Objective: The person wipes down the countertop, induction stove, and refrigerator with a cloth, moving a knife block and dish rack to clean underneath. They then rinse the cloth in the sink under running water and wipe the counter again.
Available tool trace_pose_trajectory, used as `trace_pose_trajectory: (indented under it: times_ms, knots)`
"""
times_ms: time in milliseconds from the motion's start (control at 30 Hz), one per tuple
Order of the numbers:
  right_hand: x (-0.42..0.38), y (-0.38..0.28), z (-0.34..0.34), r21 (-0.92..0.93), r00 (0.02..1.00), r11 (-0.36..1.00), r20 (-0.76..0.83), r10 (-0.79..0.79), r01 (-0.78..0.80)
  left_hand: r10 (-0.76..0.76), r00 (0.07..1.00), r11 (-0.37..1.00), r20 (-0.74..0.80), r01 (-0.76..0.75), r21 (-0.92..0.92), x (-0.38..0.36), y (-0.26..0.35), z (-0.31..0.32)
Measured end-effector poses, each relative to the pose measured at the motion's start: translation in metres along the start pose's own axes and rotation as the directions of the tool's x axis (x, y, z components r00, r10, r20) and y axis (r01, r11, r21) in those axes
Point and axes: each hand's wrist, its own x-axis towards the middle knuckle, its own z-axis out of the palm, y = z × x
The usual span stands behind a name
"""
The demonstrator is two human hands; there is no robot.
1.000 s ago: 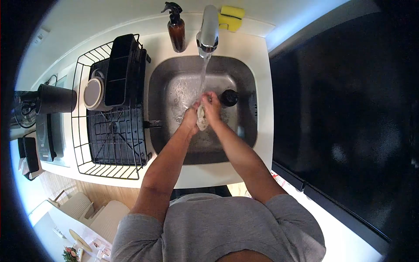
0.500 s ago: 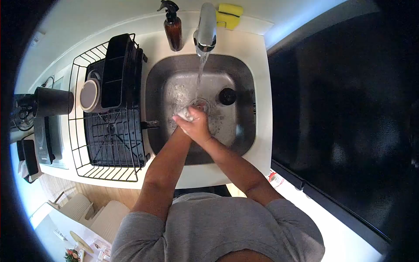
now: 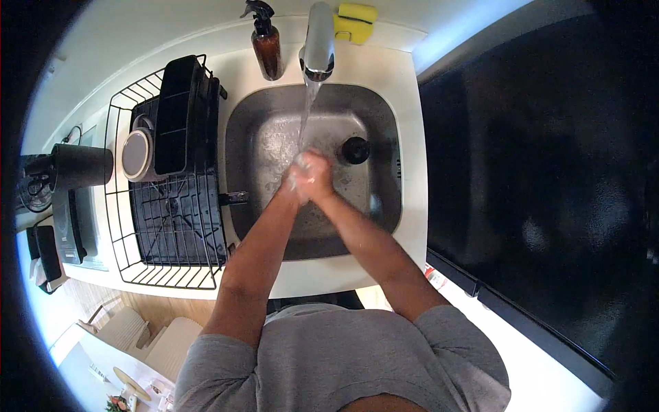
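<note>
Our right hand (image 3: 316, 175) shifts toward the far edge of the sink (image 3: 240, 147), closed over a pale bundle (image 3: 294, 180) mid-sink, now meeting the water stream (image 3: 306, 113); our left hand's (image 3: 290, 189) grip we cannot tell.

One head-worn camera looks forward and down past the grey shirt (image 3: 357, 350) at the sink (image 3: 382, 182)

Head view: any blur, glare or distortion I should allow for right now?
In the head view, the right hand looks blurred; in the head view, pale glare patches mark the sink floor; in the head view, wide-angle distortion bows the counter edge, and the left corners go black.
</note>
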Motion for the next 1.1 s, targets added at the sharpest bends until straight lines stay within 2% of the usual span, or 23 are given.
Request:
trace_pose_trajectory:
  times_ms: [33,67,167,200,233,267,333,367,433,533,567,600,667,700,733,800,833,900,933,1000,1033,1067,1100]
  knots:
    - [0.006,0.014,-0.004,-0.054,0.992,0.991,-0.044,0.121,-0.124,-0.005,0.977,0.979,-0.215,0.049,0.199,-0.005,0.004,0.005]
    - [0.010,0.027,-0.004,-0.101,0.968,0.965,-0.094,0.234,-0.243,-0.004,0.977,0.978,-0.213,0.048,0.201,-0.009,0.007,0.014]
    - [0.006,-0.002,0.003,-0.050,0.972,0.977,-0.123,0.200,-0.207,0.014,0.954,0.980,-0.298,0.046,0.192,-0.002,0.009,0.010]
    - [0.000,-0.020,0.006,-0.006,0.982,0.986,-0.086,0.166,-0.167,0.054,0.963,0.995,0.265,-0.030,-0.095,0.020,0.005,-0.026]
    - [-0.008,-0.025,0.016,0.105,0.990,0.987,-0.049,0.129,-0.123,0.237,0.670,0.926,0.703,0.062,-0.372,0.019,0.004,-0.030]
    - [-0.008,-0.025,0.016,0.104,0.991,0.987,-0.047,0.129,-0.123,0.239,0.670,0.925,0.702,0.062,-0.374,0.019,0.002,-0.033]
    - [-0.007,-0.023,0.015,-0.042,0.997,0.999,0.082,-0.011,0.015,0.091,0.934,0.989,0.346,-0.044,-0.141,0.007,0.004,-0.023]
    - [-0.001,-0.017,0.011,-0.040,0.997,0.999,0.077,-0.012,0.015,0.049,0.991,0.999,0.121,-0.048,-0.005,-0.004,0.007,-0.009]
    - [0.013,0.004,0.002,-0.013,0.873,0.876,0.077,0.482,-0.483,0.057,0.939,0.969,-0.340,0.030,0.244,-0.016,0.011,0.014]
    - [0.007,0.008,0.018,0.189,0.920,0.902,0.016,0.392,-0.388,0.119,0.908,0.971,-0.402,-0.022,0.236,-0.019,0.017,0.027]
    - [0.008,0.002,0.020,0.069,0.997,0.995,-0.002,0.077,-0.077,0.116,0.909,0.973,-0.399,-0.022,0.232,-0.018,0.016,0.026]
    - [0.005,-0.004,0.019,0.066,0.997,0.995,0.000,0.079,-0.079,0.095,0.914,0.976,-0.394,-0.007,0.220,-0.019,0.014,0.024]
    - [0.003,-0.017,0.021,-0.089,0.981,0.996,0.192,0.022,-0.005,0.070,0.922,0.979,-0.380,0.009,0.202,-0.020,0.017,0.017]
    - [-0.002,0.008,0.031,-0.017,0.928,0.966,0.272,0.254,-0.259,0.058,0.925,0.981,-0.375,0.017,0.193,-0.022,0.019,0.012]
    - [0.005,0.013,0.028,-0.013,0.929,0.966,0.270,0.251,-0.257,0.044,0.928,0.982,-0.369,0.028,0.188,-0.024,0.020,0.010]
    - [0.021,0.023,0.014,-0.175,0.853,0.870,0.183,0.489,-0.461,0.038,0.933,0.982,-0.357,0.030,0.184,-0.029,0.024,0.019]
    - [0.025,0.034,0.018,-0.174,0.853,0.872,0.188,0.486,-0.458,0.063,0.916,0.988,-0.395,-0.003,0.152,-0.038,0.024,0.035]
    - [0.029,0.060,0.023,-0.523,0.942,0.844,0.208,0.264,-0.121,0.140,0.913,0.990,-0.384,-0.143,0.022,-0.034,0.023,0.027]
    - [0.038,0.056,0.020,-0.522,0.943,0.845,0.210,0.258,-0.115,0.145,0.913,0.989,-0.381,-0.148,0.021,-0.034,0.024,0.024]
    - [0.056,0.046,0.013,-0.353,0.889,0.899,0.277,0.364,-0.258,0.308,0.825,0.943,-0.474,-0.197,0.269,-0.034,0.024,0.021]
    - [0.059,0.037,0.014,0.163,0.695,0.687,0.335,0.636,-0.708,0.347,0.835,0.929,-0.427,-0.242,0.282,-0.032,0.023,0.020]
    - [0.066,0.030,0.009,0.162,0.699,0.692,0.334,0.632,-0.703,0.350,0.836,0.928,-0.422,-0.246,0.281,-0.028,0.022,0.021]
    - [0.075,0.024,0.002,0.319,0.561,0.462,0.472,0.680,-0.828,0.324,0.861,0.922,-0.392,-0.195,0.334,-0.023,0.023,0.022]
